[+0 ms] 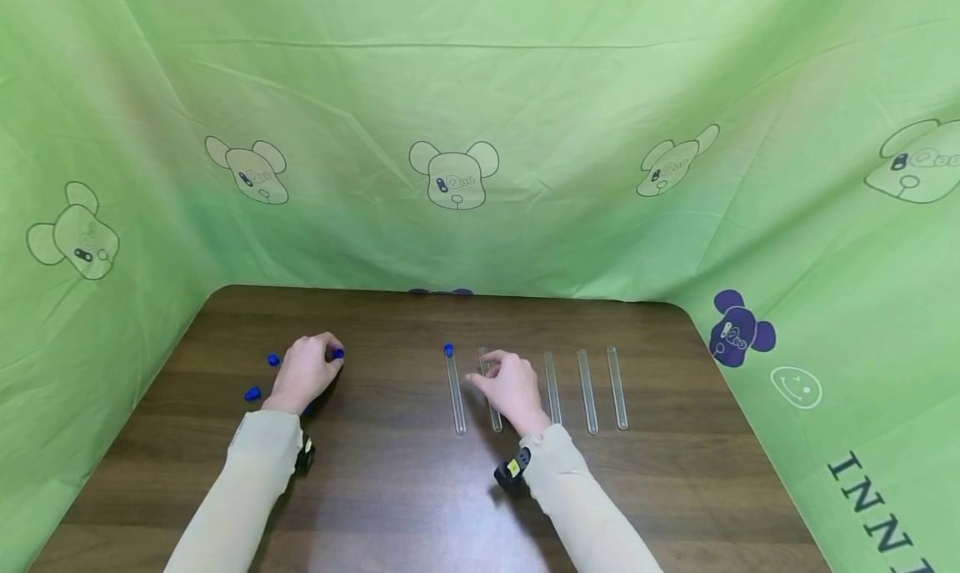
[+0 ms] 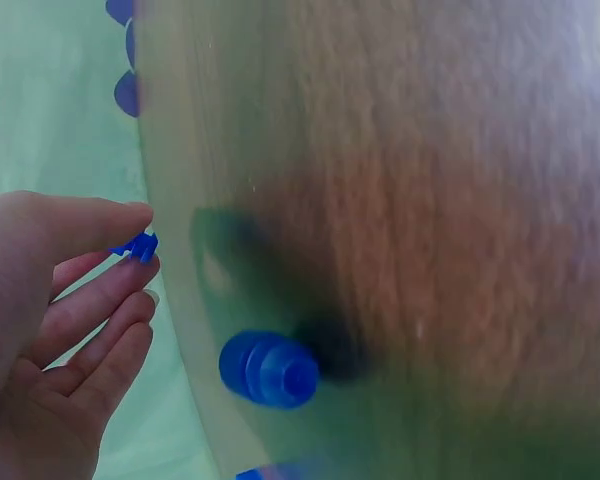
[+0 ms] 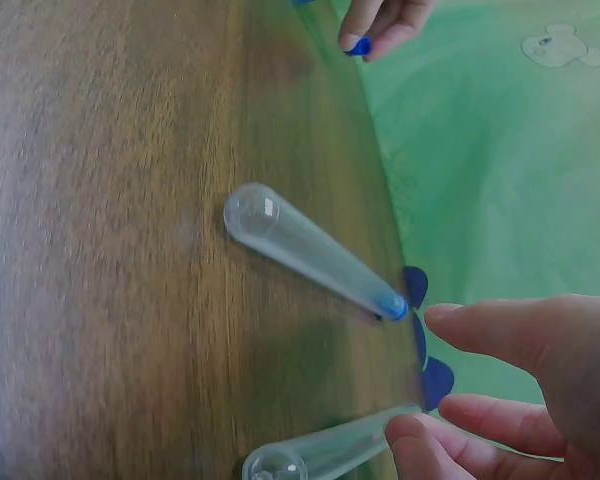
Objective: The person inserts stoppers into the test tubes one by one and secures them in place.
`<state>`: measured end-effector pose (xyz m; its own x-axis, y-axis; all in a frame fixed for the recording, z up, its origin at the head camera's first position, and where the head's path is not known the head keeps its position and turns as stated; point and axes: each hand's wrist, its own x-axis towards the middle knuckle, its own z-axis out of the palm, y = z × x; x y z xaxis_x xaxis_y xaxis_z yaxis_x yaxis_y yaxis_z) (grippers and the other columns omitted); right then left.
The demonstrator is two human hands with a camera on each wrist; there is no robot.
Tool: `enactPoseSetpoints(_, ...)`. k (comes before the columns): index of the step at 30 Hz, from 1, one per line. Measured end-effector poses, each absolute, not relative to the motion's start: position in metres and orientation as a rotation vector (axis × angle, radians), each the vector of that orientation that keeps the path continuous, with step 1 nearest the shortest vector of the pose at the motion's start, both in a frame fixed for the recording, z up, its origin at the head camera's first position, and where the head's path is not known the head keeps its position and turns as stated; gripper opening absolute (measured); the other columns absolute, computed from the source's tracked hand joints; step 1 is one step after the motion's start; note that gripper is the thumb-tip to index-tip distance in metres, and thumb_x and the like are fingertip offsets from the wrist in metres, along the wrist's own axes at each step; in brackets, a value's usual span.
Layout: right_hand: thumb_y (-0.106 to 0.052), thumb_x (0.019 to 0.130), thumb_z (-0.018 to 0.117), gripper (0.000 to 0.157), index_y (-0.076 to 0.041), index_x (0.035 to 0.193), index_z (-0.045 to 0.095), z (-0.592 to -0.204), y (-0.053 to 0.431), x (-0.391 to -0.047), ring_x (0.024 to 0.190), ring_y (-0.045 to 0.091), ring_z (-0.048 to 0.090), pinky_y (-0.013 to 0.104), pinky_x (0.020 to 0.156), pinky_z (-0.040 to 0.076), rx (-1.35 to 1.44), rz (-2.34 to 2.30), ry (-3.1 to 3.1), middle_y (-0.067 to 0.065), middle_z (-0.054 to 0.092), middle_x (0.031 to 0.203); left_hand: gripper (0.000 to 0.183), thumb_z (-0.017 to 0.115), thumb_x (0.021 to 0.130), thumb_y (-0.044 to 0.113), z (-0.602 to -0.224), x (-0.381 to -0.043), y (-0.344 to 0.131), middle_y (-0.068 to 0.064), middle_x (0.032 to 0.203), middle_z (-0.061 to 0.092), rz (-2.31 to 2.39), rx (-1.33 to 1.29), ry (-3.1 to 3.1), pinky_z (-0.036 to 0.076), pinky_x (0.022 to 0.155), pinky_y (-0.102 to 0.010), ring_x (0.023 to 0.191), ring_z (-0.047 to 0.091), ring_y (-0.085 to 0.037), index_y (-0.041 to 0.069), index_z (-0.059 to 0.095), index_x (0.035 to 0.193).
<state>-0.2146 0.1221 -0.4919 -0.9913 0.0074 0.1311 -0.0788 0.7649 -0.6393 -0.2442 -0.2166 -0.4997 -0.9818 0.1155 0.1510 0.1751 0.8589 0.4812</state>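
My left hand (image 1: 303, 374) pinches a small blue cap (image 2: 140, 246) between thumb and fingertips, above the left part of the table. In the head view my right hand (image 1: 512, 388) is over an uncapped clear test tube (image 1: 495, 419), partly covering it. Thumb and fingers of that hand stand apart with nothing between them; whether they touch the tube, I cannot tell. Just left of it lies a test tube (image 1: 455, 394) with a blue cap (image 1: 449, 349) on its far end. The right wrist view shows the capped tube (image 3: 315, 250) below the thumb.
Uncapped test tubes (image 1: 587, 394) lie in a row to the right of my right hand. Loose blue caps (image 1: 252, 394) lie around my left wrist, one partly hidden. A green printed cloth (image 1: 450, 89) surrounds the wooden table (image 1: 390, 490).
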Motion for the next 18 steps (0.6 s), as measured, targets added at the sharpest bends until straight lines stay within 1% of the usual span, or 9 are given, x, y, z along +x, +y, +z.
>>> enactPoseSetpoints(7, -0.024, 0.081, 0.087, 0.040, 0.000, 0.111, 0.075, -0.491, 0.129, -0.214, 0.065, 0.016, 0.063, 0.038, 0.063, 0.053, 0.044, 1.025, -2.837, 0.000, 0.068, 0.073, 0.015, 0.077, 0.089, 0.008, -0.503, -0.244, -0.208, -0.013, 0.099, 0.071, -0.818, -0.229, -2.889, 0.052, 0.081, -0.052, 0.095, 0.064, -0.037, 0.004, 0.073, 0.102)
enactPoseSetpoints(12, -0.022, 0.081, 0.087, 0.041, 0.001, 0.112, 0.073, -0.492, 0.132, -0.213, 0.064, 0.016, 0.063, 0.038, 0.062, 0.053, 0.052, 1.007, -2.851, 0.001, 0.067, 0.072, 0.013, 0.078, 0.088, 0.009, -0.505, -0.244, -0.202, -0.011, 0.096, 0.072, -0.838, -0.257, -2.843, 0.053, 0.078, -0.049, 0.089, 0.066, -0.033, 0.005, 0.073, 0.099)
enactPoseSetpoints(15, -0.020, 0.080, 0.087, 0.041, 0.002, 0.111, 0.073, -0.492, 0.133, -0.213, 0.065, 0.019, 0.064, 0.039, 0.063, 0.053, 0.067, 0.999, -2.851, 0.002, 0.067, 0.072, 0.013, 0.079, 0.088, 0.008, -0.505, -0.243, -0.197, -0.011, 0.096, 0.073, -0.859, -0.274, -2.812, 0.053, 0.079, -0.049, 0.089, 0.066, -0.032, 0.004, 0.074, 0.099)
enactPoseSetpoints(18, -0.020, 0.079, 0.088, 0.042, 0.002, 0.111, 0.072, -0.494, 0.134, -0.213, 0.067, 0.020, 0.065, 0.041, 0.066, 0.054, 0.071, 0.977, -2.862, 0.002, 0.067, 0.072, 0.014, 0.079, 0.088, 0.008, -0.506, -0.243, -0.191, -0.011, 0.098, 0.072, -0.875, -0.279, -2.795, 0.053, 0.082, -0.049, 0.093, 0.066, -0.032, 0.004, 0.074, 0.100)
